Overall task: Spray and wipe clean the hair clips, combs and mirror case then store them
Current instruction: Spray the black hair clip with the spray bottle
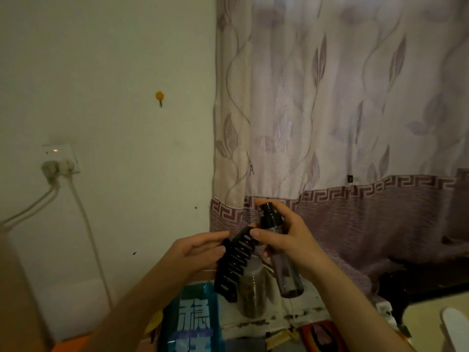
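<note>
My left hand [200, 252] pinches the upper end of a large black claw hair clip [234, 262], which hangs down with its teeth showing. My right hand [284, 237] grips a small dark translucent spray bottle [286, 270] with a black pump head [270, 215]. The forefinger lies over the pump top, and the nozzle points left toward the clip. Bottle and clip are held close together at chest height in front of a curtain. Combs and a mirror case are not visible.
A clear jar with a pale lid [251, 290] stands below the clip. A blue printed box [193, 318] lies beneath it on a cluttered surface. A wall socket with plugged cables [59, 165] is at left, a patterned curtain [342, 110] behind, a pale flat object [454, 326] at lower right.
</note>
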Demonstrator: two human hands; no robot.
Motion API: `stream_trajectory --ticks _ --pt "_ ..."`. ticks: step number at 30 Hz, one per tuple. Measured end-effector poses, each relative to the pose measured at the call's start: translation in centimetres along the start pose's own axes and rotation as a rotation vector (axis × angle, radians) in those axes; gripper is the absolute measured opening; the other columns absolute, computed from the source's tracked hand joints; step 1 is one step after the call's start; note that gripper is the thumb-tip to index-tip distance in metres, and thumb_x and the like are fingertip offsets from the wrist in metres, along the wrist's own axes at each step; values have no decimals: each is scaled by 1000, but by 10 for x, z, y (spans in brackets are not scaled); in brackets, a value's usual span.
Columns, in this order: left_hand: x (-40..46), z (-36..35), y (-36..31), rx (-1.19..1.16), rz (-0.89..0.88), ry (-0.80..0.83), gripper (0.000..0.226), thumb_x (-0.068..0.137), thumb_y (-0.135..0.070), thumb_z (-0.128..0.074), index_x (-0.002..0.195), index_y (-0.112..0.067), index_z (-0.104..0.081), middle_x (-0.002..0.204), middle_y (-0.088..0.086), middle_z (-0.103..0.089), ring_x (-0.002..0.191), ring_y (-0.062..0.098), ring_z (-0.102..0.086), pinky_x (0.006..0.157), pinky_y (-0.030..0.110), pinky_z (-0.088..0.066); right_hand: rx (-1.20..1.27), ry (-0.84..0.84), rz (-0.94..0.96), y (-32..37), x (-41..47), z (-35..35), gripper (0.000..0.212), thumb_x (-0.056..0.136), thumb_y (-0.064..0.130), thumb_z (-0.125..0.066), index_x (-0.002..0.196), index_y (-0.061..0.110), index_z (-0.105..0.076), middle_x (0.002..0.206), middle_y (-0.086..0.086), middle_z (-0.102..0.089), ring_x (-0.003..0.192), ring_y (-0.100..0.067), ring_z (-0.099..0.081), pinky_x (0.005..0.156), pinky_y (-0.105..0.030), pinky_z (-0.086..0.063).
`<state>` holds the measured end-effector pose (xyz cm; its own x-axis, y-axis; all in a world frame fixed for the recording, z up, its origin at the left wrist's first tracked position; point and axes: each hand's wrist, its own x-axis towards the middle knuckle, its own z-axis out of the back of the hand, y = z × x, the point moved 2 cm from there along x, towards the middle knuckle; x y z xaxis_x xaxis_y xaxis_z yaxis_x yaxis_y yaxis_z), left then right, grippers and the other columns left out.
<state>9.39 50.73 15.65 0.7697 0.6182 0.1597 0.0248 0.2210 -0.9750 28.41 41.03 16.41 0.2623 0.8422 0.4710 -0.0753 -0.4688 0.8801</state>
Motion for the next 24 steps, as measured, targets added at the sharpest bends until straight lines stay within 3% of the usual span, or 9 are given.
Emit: stream_trajectory --ticks 4,9,13,15,21,24 --pt "0 0 -10 -34 -26 -11 44 67 -30 -73 111 -25 -68 108 1 -73 96 23 -70 72 28 -58 -18 -22 52 7 3 -4 53 74 5 -75 121 24 -58 92 -14 -68 75 -21 -68 55 -29 -56" --pt "3 3 -27 -163 -143 -96 39 71 -25 -69 110 -23 -70 111 4 -71 100 22 -69 73 26 -57 -94 -158 213 17 5 -4 65 73 25 -72 130 42 -44 97 -5 -69 90 -18 -69 70 -24 -56" --pt "7 4 -44 -225 -263 -177 43 69 -23 -71 111 -24 -70 113 3 -70 104 19 -68 75 25 -56 -198 -141 344 28 8 -6 60 85 19 -66 131 42 -36 87 1 -67 68 -18 -67 61 -30 -56" --pt "10 3 -53 -238 -310 -205 41 69 -22 -71 109 -26 -71 113 2 -71 104 17 -67 75 25 -56 -272 -131 407 36 9 -10 50 85 25 -64 125 39 -39 79 4 -63 59 -17 -62 57 -34 -56" --pt "18 0 -71 -277 -409 -250 33 70 -20 -69 100 -31 -75 111 -1 -72 102 15 -68 73 23 -56 -411 -193 537 57 16 -19 38 88 20 -64 115 37 -44 74 2 -56 62 -27 -59 59 -52 -52" --pt "21 1 -77 -276 -427 -251 34 68 -22 -71 101 -31 -75 111 -1 -71 103 17 -68 74 25 -56 -444 -245 591 68 20 -20 35 89 20 -64 113 36 -44 72 -1 -55 60 -25 -58 59 -50 -52"
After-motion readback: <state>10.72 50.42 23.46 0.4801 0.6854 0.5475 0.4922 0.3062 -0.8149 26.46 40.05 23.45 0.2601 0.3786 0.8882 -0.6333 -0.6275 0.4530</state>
